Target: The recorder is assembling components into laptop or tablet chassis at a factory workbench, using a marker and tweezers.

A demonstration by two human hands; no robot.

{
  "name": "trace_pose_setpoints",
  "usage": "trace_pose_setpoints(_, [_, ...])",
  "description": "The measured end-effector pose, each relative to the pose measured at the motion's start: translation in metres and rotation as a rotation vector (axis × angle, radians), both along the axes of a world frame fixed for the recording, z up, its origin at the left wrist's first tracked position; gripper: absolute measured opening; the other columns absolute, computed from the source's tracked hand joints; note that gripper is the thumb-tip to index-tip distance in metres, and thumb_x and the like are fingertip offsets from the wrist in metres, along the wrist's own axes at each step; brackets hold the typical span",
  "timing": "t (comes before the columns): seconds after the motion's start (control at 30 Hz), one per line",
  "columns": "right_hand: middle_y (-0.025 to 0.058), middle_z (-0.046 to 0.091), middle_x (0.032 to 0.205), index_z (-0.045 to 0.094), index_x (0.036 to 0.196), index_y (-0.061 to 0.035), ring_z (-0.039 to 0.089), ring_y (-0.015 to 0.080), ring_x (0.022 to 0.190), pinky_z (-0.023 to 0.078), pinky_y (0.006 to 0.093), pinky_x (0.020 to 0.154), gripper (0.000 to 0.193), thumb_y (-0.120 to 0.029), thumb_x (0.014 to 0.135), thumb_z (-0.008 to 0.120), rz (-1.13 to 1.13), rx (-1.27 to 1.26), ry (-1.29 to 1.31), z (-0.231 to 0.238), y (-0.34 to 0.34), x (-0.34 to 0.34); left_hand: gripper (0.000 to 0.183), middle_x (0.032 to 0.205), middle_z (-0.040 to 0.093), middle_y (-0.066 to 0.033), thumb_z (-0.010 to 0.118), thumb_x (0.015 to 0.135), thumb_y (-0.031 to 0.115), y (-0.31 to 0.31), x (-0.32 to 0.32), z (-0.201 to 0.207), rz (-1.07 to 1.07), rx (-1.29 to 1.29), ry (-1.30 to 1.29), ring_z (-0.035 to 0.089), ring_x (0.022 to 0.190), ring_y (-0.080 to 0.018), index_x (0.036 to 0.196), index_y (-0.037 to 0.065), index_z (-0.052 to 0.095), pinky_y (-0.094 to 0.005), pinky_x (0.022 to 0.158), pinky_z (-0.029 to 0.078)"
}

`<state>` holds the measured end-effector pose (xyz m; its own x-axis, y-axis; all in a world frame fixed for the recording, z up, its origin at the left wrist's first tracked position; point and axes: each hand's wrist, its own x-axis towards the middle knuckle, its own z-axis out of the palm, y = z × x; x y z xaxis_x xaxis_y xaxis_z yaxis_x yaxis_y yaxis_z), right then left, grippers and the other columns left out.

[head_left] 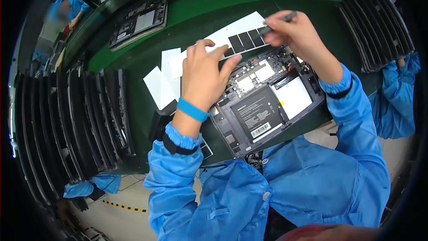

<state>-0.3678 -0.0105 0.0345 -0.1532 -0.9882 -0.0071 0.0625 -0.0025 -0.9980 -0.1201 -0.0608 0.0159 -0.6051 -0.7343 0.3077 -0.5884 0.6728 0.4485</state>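
My right hand (pixel 299 33) grips a dark pen-shaped tool (pixel 290 17) by the far edge of an opened laptop base. Motion blurs its fingertips and the tool's lower end, so I cannot tell the tool's exact kind. White sheet (pixel 255 21) with a row of black rectangular stickers (pixel 246 41) lies just beyond the laptop. Over that sheet's left part, my left hand (pixel 201 72) rests with thumb and forefinger apart, hiding some stickers. The laptop base (pixel 217 117) lies tilted before me, showing a black battery (pixel 255 111), a white-covered part (pixel 292 97) and its circuit board (pixel 278 64).
More white paper pieces (pixel 159 87) lie left of my left hand. Dark laptop parts stand in a row at left (pixel 80 120) and another at right (pixel 376 27). A second open laptop base (pixel 140 22) sits at the far left. Another person's blue sleeve (pixel 79 3) shows beyond.
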Motion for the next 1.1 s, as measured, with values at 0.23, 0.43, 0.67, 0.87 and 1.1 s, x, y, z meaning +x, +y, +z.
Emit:
trace_pose_setpoints(0.23, [0.0169, 0.069, 0.079, 0.061, 0.098, 0.0063, 0.071, 0.0191, 0.069, 0.058, 0.0224, 0.061, 0.023, -0.013, 0.087, 0.069, 0.008, 0.077, -0.022, -0.017, 0.025, 0.002, 0.023, 0.069, 0.063, -0.0032, 0.064, 0.092, 0.016, 0.026, -0.014, 0.011, 0.049, 0.64, 0.222, 0.052, 0.06, -0.0051, 0.096, -0.007, 0.065, -0.0212, 0.055, 0.042])
trace_pose_setpoints(0.43, [0.0182, 0.069, 0.079, 0.063, 0.097, 0.0079, 0.072, 0.0205, 0.071, 0.059, 0.024, 0.063, 0.023, -0.012, 0.086, 0.07, 0.007, 0.044, -0.044, -0.022, 0.03, -0.004, 0.023, 0.073, 0.065, -0.005, 0.066, 0.09, 0.014, 0.028, -0.023, 0.005, 0.012, 0.622, 0.128, 0.056, 0.062, -0.0057, 0.099, -0.007, 0.065, -0.021, 0.055, 0.043])
trace_pose_setpoints(0.67, [0.018, 0.069, 0.079, 0.064, 0.097, 0.0082, 0.072, 0.0208, 0.072, 0.06, 0.0244, 0.063, 0.021, -0.009, 0.086, 0.07, 0.03, 0.029, -0.093, -0.026, 0.03, -0.006, 0.022, 0.068, 0.065, -0.0042, 0.067, 0.089, 0.014, 0.027, -0.033, 0.005, 0.073, 0.618, 0.101, 0.055, 0.058, -0.0057, 0.095, -0.007, 0.066, -0.0213, 0.051, 0.041])
trace_pose_setpoints(0.87, [0.0162, 0.07, 0.078, 0.063, 0.096, 0.006, 0.072, 0.0195, 0.071, 0.059, 0.024, 0.064, 0.016, -0.008, 0.089, 0.067, 0.035, -0.001, -0.031, -0.027, 0.029, -0.006, 0.022, 0.064, 0.063, -0.0039, 0.067, 0.088, 0.015, 0.024, -0.039, 0.007, 0.069, 0.63, 0.092, 0.054, 0.055, -0.0064, 0.086, -0.007, 0.067, -0.022, 0.049, 0.041])
trace_pose_setpoints(1.1, [0.019, 0.07, 0.078, 0.063, 0.094, 0.0093, 0.072, 0.0207, 0.072, 0.059, 0.0251, 0.064, 0.02, -0.008, 0.086, 0.07, -0.023, 0.015, 0.064, -0.024, 0.031, -0.001, 0.026, 0.059, 0.064, -0.0066, 0.071, 0.085, 0.017, 0.016, -0.051, 0.015, 0.146, 0.606, -0.054, 0.054, 0.049, -0.0086, 0.08, -0.008, 0.07, -0.0236, 0.047, 0.042])
